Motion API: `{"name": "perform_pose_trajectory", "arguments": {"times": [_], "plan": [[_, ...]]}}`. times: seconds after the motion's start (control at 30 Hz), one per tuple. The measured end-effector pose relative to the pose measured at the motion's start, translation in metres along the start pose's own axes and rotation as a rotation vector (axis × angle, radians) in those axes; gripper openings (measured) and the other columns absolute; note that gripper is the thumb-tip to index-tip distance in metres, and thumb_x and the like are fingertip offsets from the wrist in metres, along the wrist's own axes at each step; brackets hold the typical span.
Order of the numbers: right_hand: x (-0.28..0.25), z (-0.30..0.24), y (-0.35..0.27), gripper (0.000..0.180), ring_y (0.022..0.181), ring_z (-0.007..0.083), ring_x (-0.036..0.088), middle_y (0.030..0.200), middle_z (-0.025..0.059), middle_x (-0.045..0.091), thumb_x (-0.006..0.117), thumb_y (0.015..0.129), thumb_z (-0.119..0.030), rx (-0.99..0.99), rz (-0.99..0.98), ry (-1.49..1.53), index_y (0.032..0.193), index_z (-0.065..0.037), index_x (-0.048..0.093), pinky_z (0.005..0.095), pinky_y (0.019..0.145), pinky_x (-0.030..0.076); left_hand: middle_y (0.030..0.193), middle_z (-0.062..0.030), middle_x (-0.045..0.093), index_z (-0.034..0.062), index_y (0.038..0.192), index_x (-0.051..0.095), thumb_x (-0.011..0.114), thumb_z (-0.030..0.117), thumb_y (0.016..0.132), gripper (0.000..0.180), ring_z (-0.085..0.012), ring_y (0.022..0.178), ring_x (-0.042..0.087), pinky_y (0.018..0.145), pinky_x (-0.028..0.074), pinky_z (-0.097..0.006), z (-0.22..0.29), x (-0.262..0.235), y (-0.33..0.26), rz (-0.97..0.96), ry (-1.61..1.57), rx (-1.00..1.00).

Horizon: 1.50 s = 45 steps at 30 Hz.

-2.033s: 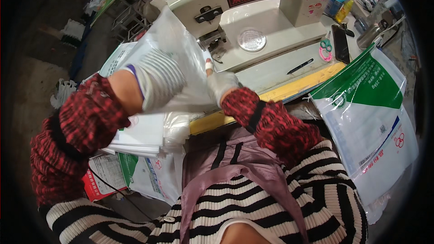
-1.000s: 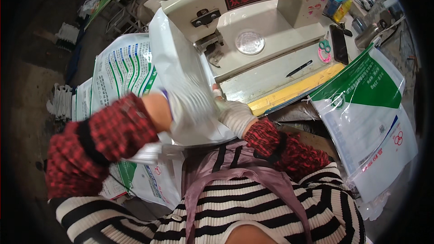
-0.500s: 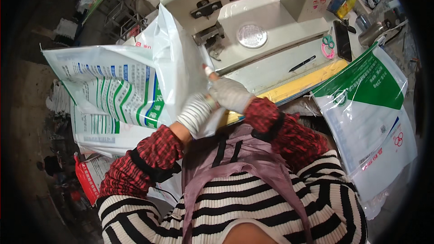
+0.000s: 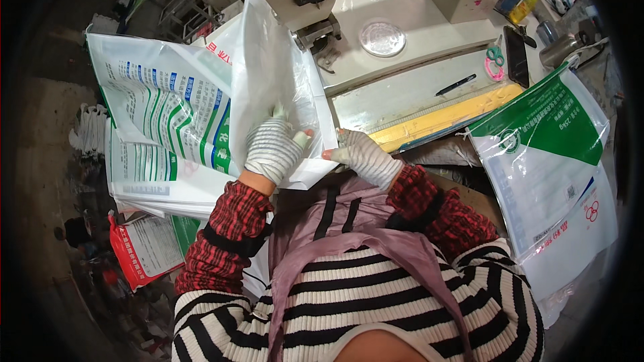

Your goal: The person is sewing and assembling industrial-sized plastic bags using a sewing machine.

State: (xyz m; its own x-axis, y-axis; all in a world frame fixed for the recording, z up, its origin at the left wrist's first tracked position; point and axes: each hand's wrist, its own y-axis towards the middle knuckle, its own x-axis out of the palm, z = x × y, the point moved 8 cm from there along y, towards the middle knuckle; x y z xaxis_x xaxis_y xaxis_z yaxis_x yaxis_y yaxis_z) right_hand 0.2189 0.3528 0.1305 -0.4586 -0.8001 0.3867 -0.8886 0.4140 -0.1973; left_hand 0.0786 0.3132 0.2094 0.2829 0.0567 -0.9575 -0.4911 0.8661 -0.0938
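A large white woven plastic bag (image 4: pixel 161 100) with green and blue print stands at my left, its mouth spread toward me. My left hand (image 4: pixel 272 151), in a white striped fingerless wrap, reaches into that mouth. Its thumb is apart from the fingers, and the fingertips lie against the inner side, partly hard to see. At the bag's near right edge, my right hand (image 4: pixel 365 159), in a similar pale wrap, pinches the rim between thumb and fingers. Right behind the bag is a cream industrial sewing machine (image 4: pixel 376 0), its needle and foot area (image 4: pixel 318 37) beside the bag's far edge.
On the machine bed lie a black pen (image 4: pixel 456 84), scissors (image 4: pixel 494 64) and a phone (image 4: pixel 516 57). A yellow strip (image 4: pixel 443 117) runs along the near edge. Another green-and-white bag (image 4: pixel 543 167) hangs at the right. Stacked bags (image 4: pixel 137 191) and a red-edged bag (image 4: pixel 144 248) lie at left.
My hands have parted: the left has gone into the bag's mouth, and the right now pinches its rim farther right and lower. The mouth has spread wider.
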Motion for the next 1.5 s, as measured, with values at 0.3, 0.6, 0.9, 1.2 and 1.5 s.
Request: {"name": "perform_pose_trajectory", "arguments": {"times": [0.3,0.6,0.9,1.2,1.5], "plan": [[-0.004,-0.015,-0.004,0.032,0.085,0.0151,0.058,0.092,0.005,0.065,0.067,0.082,-0.02,-0.011,0.06,0.334,0.107,-0.002,0.06,0.0259,0.078,0.046,0.087,-0.0206,0.062,0.0003,0.098,0.058,0.061,0.012,0.076,0.025,-0.0348,0.08,0.06,0.073,0.049,-0.04,0.029,0.037,0.019,-0.185,-0.416,0.182],[-0.04,0.014,0.046,0.036,0.077,0.0213,0.059,0.083,0.0123,0.065,0.067,0.081,-0.03,0.134,0.144,0.047,0.096,0.002,0.063,0.0324,0.071,0.047,0.074,-0.0173,0.061,0.0048,0.094,0.058,0.056,0.036,0.083,0.034,-0.0383,0.072,0.058,0.072,0.046,-0.043,0.097,0.005,-0.037,-0.278,0.068,0.548],[-0.044,-0.053,0.035,0.042,0.083,0.0415,0.062,0.083,0.0292,0.063,0.064,0.073,-0.034,0.063,0.356,-0.833,0.087,0.005,0.066,0.043,0.077,0.05,0.077,-0.0145,0.068,0.0055,0.079,0.07,0.056,0.016,0.076,0.017,-0.0286,0.069,0.065,0.056,0.047,-0.041,0.123,0.053,-0.037,-0.262,0.623,0.697],[-0.038,-0.019,0.044,0.032,0.052,0.0222,0.061,0.063,0.0132,0.063,0.061,0.084,-0.031,0.085,0.233,-0.41,0.084,0.001,0.062,0.0362,0.053,0.049,0.079,-0.0193,0.066,0.0005,0.094,0.064,0.051,0.009,0.084,0.018,-0.0329,0.073,0.066,0.064,0.053,-0.043,0.04,0.031,0.062,-0.011,0.524,0.389],[0.082,-0.134,0.003,0.03,0.065,0.0252,0.061,0.071,0.0123,0.062,0.073,0.076,-0.024,-0.711,0.307,-0.966,0.098,-0.007,0.063,0.0349,0.064,0.049,0.104,-0.0147,0.065,0.005,0.107,0.064,0.054,0.019,0.087,0.026,-0.0268,0.1,0.062,0.081,0.05,-0.038,-0.002,0.068,0.08,-0.309,0.186,0.129]]}}
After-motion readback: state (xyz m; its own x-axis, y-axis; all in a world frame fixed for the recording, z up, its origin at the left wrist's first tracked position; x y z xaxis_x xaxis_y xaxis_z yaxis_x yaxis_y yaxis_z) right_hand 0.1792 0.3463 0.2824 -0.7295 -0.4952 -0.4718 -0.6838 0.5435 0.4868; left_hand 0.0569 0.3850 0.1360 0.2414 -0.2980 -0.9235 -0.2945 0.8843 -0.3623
